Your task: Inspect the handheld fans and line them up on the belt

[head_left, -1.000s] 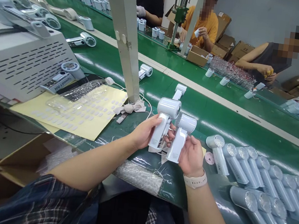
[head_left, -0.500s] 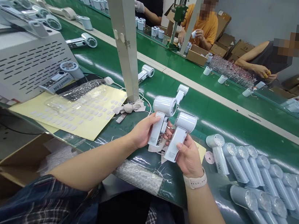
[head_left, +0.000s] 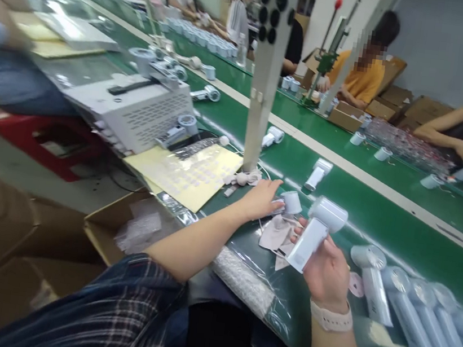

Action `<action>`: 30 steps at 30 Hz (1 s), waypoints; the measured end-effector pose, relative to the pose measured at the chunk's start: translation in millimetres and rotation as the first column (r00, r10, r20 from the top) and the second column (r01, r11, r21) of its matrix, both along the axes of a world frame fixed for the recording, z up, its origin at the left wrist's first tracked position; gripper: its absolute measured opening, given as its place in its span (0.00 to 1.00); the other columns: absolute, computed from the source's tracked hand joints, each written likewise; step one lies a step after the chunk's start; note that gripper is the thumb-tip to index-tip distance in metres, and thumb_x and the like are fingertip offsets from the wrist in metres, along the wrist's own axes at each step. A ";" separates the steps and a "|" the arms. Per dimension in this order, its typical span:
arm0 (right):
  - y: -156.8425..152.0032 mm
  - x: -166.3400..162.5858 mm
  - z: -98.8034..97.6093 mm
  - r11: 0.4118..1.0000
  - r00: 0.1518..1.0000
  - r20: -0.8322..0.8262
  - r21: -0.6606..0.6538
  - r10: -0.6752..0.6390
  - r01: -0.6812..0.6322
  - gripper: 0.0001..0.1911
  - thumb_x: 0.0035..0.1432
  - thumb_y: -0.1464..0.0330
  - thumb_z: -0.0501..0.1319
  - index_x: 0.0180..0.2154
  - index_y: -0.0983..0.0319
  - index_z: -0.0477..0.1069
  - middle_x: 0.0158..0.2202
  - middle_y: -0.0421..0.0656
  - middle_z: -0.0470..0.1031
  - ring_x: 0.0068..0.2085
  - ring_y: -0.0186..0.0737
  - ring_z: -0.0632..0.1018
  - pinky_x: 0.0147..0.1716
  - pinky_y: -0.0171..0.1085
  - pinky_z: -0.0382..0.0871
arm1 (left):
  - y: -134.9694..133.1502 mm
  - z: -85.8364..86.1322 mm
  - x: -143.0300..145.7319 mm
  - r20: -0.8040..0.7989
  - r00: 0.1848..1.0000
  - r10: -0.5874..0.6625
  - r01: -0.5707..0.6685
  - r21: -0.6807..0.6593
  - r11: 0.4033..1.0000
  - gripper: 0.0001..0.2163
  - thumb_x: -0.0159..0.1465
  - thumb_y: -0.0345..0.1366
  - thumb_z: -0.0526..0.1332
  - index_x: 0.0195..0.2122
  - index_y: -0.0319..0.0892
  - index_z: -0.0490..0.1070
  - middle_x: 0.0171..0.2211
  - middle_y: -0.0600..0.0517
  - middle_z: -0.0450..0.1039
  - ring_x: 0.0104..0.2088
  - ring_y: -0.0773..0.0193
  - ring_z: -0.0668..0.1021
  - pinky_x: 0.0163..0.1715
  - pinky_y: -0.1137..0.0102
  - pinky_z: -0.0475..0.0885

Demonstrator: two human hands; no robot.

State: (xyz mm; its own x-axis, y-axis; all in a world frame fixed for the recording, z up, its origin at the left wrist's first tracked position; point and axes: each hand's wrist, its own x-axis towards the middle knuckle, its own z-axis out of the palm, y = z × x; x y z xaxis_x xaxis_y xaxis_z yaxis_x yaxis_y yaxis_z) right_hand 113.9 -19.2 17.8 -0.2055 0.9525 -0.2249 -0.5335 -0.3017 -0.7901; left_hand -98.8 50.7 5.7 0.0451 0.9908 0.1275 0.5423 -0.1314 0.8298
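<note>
In my right hand (head_left: 327,268) is a pale blue handheld fan (head_left: 307,243), held upright by its flat handle with the round head on top. A white band circles that wrist. My left hand (head_left: 260,200) has its fingers stretched out beside a second handheld fan (head_left: 291,203), which lies low over the bench; the thumb seems to touch it, and its handle is partly hidden. Between the hands, a crumpled pale cloth (head_left: 277,233) rests on the bench. Right of my right hand, several finished-looking fans (head_left: 378,289) lie in rows, blurred.
A yellow sticker sheet (head_left: 190,176) and a grey vented machine (head_left: 138,107) are to the left. A metal post (head_left: 263,86) rises from the bench edge. Fans lie along the green conveyor (head_left: 342,171). Below left stands an open carton (head_left: 117,227). Co-workers sit opposite and at far left.
My hands have moved apart. The left has set its fan down toward the bench and spread its fingers; the right still holds its fan. The view has swung left.
</note>
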 end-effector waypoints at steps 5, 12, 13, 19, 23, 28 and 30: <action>7.0 5.2 -6.8 1.000 1.000 -0.003 -0.004 0.011 -0.011 0.18 0.53 0.66 0.64 0.47 0.55 0.79 0.53 0.46 0.81 0.50 0.54 0.81 0.61 0.62 0.66 | -38.3 13.7 -19.9 -0.135 0.966 -0.218 0.231 0.082 0.970 0.23 0.58 0.39 0.68 0.54 0.42 0.73 0.58 0.37 0.70 0.61 0.40 0.68 0.61 0.50 0.61; -2.9 -3.1 -2.1 0.993 0.997 -0.002 0.081 0.084 -0.083 0.25 0.52 0.70 0.69 0.53 0.53 0.75 0.59 0.48 0.76 0.60 0.55 0.76 0.66 0.62 0.60 | -56.2 -14.6 -120.3 0.060 0.957 0.284 -0.290 0.143 0.946 0.04 0.55 0.38 0.66 0.29 0.44 0.77 0.29 0.49 0.67 0.45 0.49 0.73 0.52 0.60 0.66; -4.6 -5.3 -1.5 0.991 0.994 -0.015 0.084 0.108 -0.107 0.26 0.52 0.70 0.70 0.54 0.54 0.74 0.60 0.48 0.76 0.61 0.55 0.76 0.66 0.62 0.60 | -55.3 -20.5 -127.8 0.065 0.954 0.294 -0.300 0.142 0.943 0.04 0.53 0.37 0.67 0.26 0.44 0.75 0.27 0.50 0.64 0.43 0.49 0.73 0.52 0.60 0.66; -10.0 -14.7 -0.8 0.968 0.976 -0.070 0.156 0.207 -0.195 0.30 0.49 0.71 0.74 0.55 0.55 0.73 0.59 0.48 0.77 0.59 0.53 0.78 0.67 0.58 0.61 | -58.0 -31.9 -127.3 0.073 0.960 0.270 -0.278 0.164 0.946 0.11 0.52 0.39 0.68 0.18 0.47 0.67 0.22 0.50 0.60 0.34 0.52 0.67 0.48 0.58 0.65; -11.9 -16.8 0.3 0.964 0.974 -0.062 0.170 0.220 -0.207 0.30 0.49 0.70 0.75 0.54 0.55 0.74 0.58 0.48 0.77 0.58 0.52 0.78 0.65 0.57 0.63 | -70.8 -4.8 -101.2 0.032 0.954 0.298 -0.300 0.151 0.942 0.08 0.54 0.39 0.67 0.22 0.46 0.70 0.27 0.47 0.69 0.35 0.52 0.69 0.45 0.58 0.66; -15.0 -18.9 3.4 0.952 0.966 -0.038 0.183 0.255 -0.244 0.31 0.48 0.68 0.76 0.54 0.55 0.74 0.58 0.47 0.77 0.57 0.51 0.79 0.61 0.52 0.70 | -96.9 27.8 -23.7 0.421 0.907 -0.009 -0.037 0.101 0.994 0.09 0.57 0.42 0.69 0.28 0.43 0.76 0.31 0.49 0.72 0.35 0.57 0.74 0.40 0.63 0.69; -15.6 -20.2 2.8 0.947 0.963 -0.028 0.188 0.268 -0.259 0.31 0.48 0.67 0.76 0.54 0.54 0.73 0.58 0.47 0.77 0.56 0.50 0.79 0.58 0.49 0.72 | -99.9 26.6 4.6 0.550 0.832 -0.081 0.038 0.088 0.995 0.10 0.56 0.43 0.69 0.26 0.42 0.76 0.30 0.49 0.72 0.35 0.58 0.74 0.42 0.63 0.69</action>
State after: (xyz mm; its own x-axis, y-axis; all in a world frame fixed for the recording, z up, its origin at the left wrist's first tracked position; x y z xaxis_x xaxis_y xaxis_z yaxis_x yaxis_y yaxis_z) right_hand 93.8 -34.7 20.6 -0.4615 0.8864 -0.0360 -0.4965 -0.2916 -0.8176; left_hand -94.2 -49.3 32.3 0.0046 0.9759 0.2182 -0.0138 -0.2182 0.9758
